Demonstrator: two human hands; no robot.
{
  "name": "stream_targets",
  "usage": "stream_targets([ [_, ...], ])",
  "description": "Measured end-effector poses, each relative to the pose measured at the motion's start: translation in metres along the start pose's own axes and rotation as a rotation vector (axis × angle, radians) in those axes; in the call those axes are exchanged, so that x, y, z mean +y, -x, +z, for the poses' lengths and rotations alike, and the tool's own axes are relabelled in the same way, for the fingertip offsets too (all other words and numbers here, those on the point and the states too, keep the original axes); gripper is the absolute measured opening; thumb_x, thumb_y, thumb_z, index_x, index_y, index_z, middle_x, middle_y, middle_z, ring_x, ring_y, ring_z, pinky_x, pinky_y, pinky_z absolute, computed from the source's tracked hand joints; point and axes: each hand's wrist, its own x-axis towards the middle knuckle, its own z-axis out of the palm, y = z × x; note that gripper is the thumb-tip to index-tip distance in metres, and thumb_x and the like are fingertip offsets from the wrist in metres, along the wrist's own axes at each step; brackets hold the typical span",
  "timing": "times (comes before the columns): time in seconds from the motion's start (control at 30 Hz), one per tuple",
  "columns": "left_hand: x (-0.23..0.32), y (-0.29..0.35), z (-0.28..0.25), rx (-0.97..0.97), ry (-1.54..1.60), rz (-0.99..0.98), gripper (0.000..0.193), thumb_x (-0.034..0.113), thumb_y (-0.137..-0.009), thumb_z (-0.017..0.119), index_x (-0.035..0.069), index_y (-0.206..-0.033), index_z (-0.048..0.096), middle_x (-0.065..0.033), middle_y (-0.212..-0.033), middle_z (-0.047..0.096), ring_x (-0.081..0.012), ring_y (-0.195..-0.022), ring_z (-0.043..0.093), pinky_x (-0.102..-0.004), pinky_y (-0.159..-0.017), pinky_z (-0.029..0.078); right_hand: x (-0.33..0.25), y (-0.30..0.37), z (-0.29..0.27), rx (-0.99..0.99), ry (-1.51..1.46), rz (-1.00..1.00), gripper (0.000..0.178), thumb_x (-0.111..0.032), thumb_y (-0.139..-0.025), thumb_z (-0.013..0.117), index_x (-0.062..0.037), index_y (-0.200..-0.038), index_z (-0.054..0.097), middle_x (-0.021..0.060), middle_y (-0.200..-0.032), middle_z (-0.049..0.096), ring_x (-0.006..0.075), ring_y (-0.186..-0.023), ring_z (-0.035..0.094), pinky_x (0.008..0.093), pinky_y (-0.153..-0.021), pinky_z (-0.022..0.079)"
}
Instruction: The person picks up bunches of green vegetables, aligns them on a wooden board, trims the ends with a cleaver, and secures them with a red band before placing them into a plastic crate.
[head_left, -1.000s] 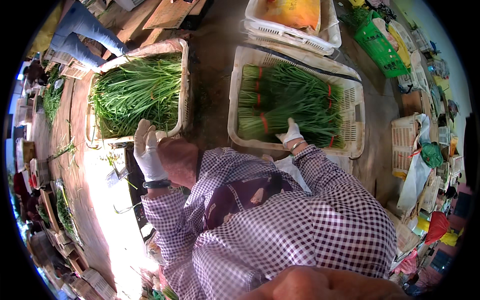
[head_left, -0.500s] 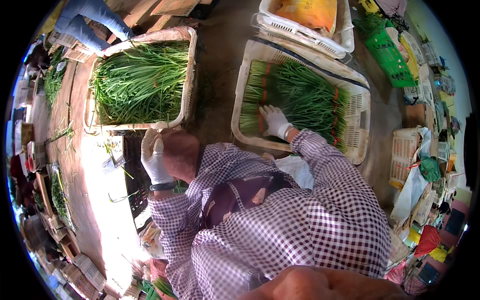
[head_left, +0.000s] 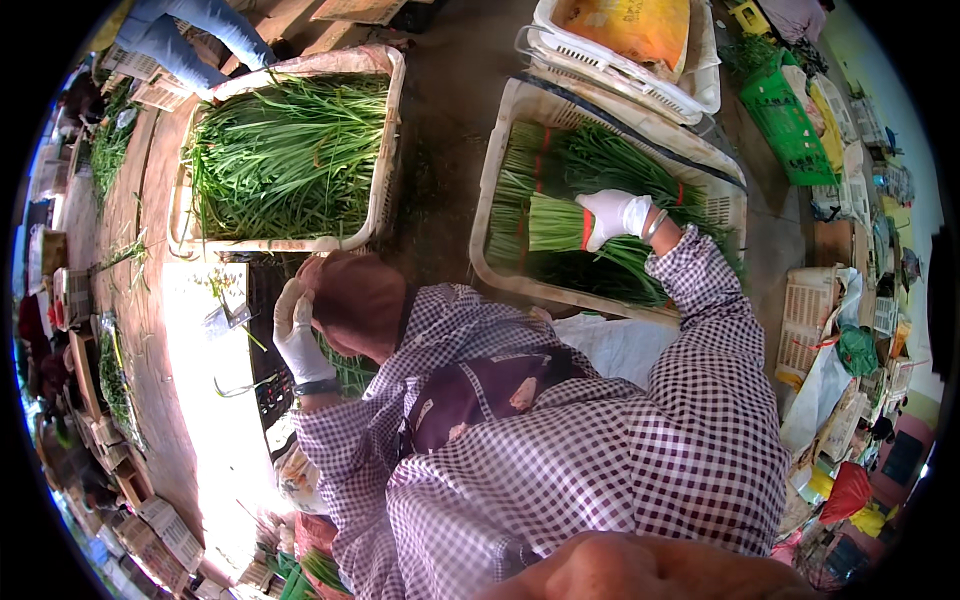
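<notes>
My right hand, in a white glove with a bracelet at the wrist, grips a bunch of garlic chives tied with a red band. Pale cut ends point left; green leaves trail to the right under the hand. It is held over a white plastic crate, in which more red-banded bunches lie. My left hand, also white-gloved, rests against my brown-covered knee. Its fingers are stretched out, with nothing visible in them. Just beyond it stands another white crate heaped with loose green chives.
Stacked white crates with a yellow-orange sack stand behind the right crate. A green basket is at the far right. Another person's blue-trousered legs show at upper left. A dark crate stands beside my left forearm.
My right hand has moved right and taken hold of a chive bunch, lifting it from the others. My left hand has shifted slightly down and left along the knee.
</notes>
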Motion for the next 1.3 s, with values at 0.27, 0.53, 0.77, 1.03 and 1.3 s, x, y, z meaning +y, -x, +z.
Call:
stream_targets([
  [0.27, -0.005, -0.002, 0.006, -0.042, 0.061, 0.041, 0.031, 0.005, -0.09, 0.06, -0.003, -0.12, 0.058, -0.011, -0.115, 0.062, -0.0181, -0.105, 0.059, -0.0297, -0.095, 0.046, -0.013, -0.088, 0.107, -0.102, -0.612, -0.193, 0.095, -0.039, -0.056, 0.082, -0.0003, -0.134, 0.044, 0.0221, -0.124, 0.056, 0.0355, -0.117, 0.051, 0.0356, -0.098, 0.04],
  [0.53, 0.0, 0.003, -0.004, 0.023, -0.058, -0.001, 0.028, 0.002, -0.089, 0.059, -0.003, -0.117, 0.059, -0.0088, -0.112, 0.063, -0.0164, -0.099, 0.06, -0.0278, -0.09, 0.048, -0.035, -0.103, 0.138, 0.075, -0.19, 0.009, 0.107, -0.045, -0.062, 0.08, 0.0001, -0.143, 0.027, 0.0242, -0.133, 0.044, 0.0388, -0.121, 0.044, 0.0407, -0.1, 0.039],
  [0.77, -0.008, -0.001, 0.01, 0.049, -0.117, 0.128, 0.02, -0.003, -0.088, 0.056, -0.003, -0.107, 0.063, -0.0075, -0.107, 0.064, -0.0147, -0.1, 0.059, -0.0262, -0.089, 0.048, -0.036, -0.116, 0.196, 0.202, 0.01, 0.062, 0.11, -0.046, -0.068, 0.077, -0.0035, -0.148, 0.013, 0.0194, -0.139, 0.039, 0.0375, -0.121, 0.044, 0.0485, -0.097, 0.039],
  [1.03, -0.007, -0.01, 0.008, -0.013, 0.088, 0.134, 0.023, -0.001, -0.088, 0.058, -0.003, -0.111, 0.062, -0.0074, -0.105, 0.065, -0.0137, -0.096, 0.06, -0.0268, -0.087, 0.049, -0.059, -0.101, 0.12, -0.061, 0.319, 0.096, 0.093, -0.053, -0.071, 0.067, -0.0065, -0.143, 0.031, 0.0194, -0.133, 0.048, 0.0368, -0.117, 0.05, 0.0467, -0.095, 0.042],
  [1.3, -0.009, -0.085, 0.067, -0.153, 0.07, 0.054, 0.032, 0.004, -0.089, 0.057, -0.002, -0.121, 0.058, -0.0085, -0.11, 0.064, -0.0158, -0.098, 0.06, -0.0251, -0.085, 0.047, -0.139, -0.173, -0.105, 0.47, -0.258, -0.418, 0.021, -0.026, -0.077, 0.065, -0.008, -0.087, 0.07, 0.0136, -0.088, 0.068, 0.031, -0.081, 0.065, 0.0382, -0.073, 0.051],
])
